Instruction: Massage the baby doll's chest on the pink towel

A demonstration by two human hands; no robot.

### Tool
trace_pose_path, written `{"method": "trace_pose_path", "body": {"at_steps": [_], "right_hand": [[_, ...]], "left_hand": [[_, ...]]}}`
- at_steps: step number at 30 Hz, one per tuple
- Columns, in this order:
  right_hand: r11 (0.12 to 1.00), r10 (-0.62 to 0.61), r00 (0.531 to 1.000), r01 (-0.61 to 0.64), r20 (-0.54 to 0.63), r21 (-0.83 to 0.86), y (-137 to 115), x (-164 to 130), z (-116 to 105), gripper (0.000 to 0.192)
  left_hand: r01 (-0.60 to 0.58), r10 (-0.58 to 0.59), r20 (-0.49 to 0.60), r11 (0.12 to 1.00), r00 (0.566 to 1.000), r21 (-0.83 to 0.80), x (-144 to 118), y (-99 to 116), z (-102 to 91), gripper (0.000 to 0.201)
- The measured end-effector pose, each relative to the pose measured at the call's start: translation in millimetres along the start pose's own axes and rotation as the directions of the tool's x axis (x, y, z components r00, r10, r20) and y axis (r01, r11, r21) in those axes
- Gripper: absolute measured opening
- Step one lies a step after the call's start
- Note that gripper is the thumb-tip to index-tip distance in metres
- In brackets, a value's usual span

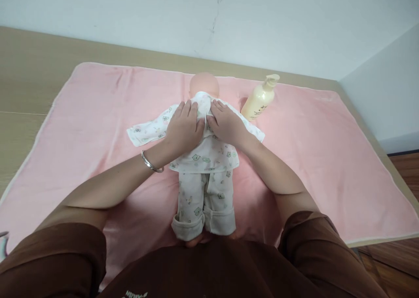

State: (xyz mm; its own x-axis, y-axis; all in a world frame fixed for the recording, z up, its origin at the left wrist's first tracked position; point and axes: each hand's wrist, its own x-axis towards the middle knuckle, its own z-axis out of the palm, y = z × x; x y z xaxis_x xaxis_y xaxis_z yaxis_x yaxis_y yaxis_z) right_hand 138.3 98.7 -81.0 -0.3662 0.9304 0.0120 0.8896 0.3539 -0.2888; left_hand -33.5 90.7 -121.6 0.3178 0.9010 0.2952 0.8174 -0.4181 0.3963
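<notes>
A baby doll (204, 84) lies on a pink mat (327, 167), its bald head at the far end and no facial features showing. It wears a white printed shirt (209, 156) with long sleeves spread out, and matching trousers (220, 197) with cuffs turned up. My left hand (185, 127) rests flat on the upper left of the shirt, fingers stretched toward the doll's head. On the upper right of the shirt lies my right hand (227, 123), also flat with fingers extended. Both hands press on the cloth without gripping anything visible.
A pale yellow pump bottle (260, 98) is on the mat, right of the doll's head and close to the right sleeve. The mat covers a wooden table (26, 75). Behind it rises a white wall (147, 18). Dark wooden floor (406, 175) shows at the right.
</notes>
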Motion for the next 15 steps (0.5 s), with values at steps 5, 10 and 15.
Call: {"method": "trace_pose_path", "body": {"at_steps": [5,10,15], "right_hand": [[1.000,0.014,0.999,-0.014,0.033,-0.009,10.3,14.9,3.8,0.064],[0.990,-0.015,0.996,0.003,-0.086,-0.141,-22.3,-20.8,11.5,0.059],[0.995,-0.053,0.997,0.047,-0.061,-0.089,-21.2,-19.5,5.9,0.054]], "left_hand": [[-0.033,0.033,0.009,0.999,0.999,-0.022,-5.5,2.9,0.0,0.060],[0.038,-0.034,0.042,0.996,0.999,-0.085,24.7,-17.5,-7.4,0.038],[0.022,-0.020,0.021,0.996,1.000,-0.085,14.1,-10.6,-2.6,0.046]]}}
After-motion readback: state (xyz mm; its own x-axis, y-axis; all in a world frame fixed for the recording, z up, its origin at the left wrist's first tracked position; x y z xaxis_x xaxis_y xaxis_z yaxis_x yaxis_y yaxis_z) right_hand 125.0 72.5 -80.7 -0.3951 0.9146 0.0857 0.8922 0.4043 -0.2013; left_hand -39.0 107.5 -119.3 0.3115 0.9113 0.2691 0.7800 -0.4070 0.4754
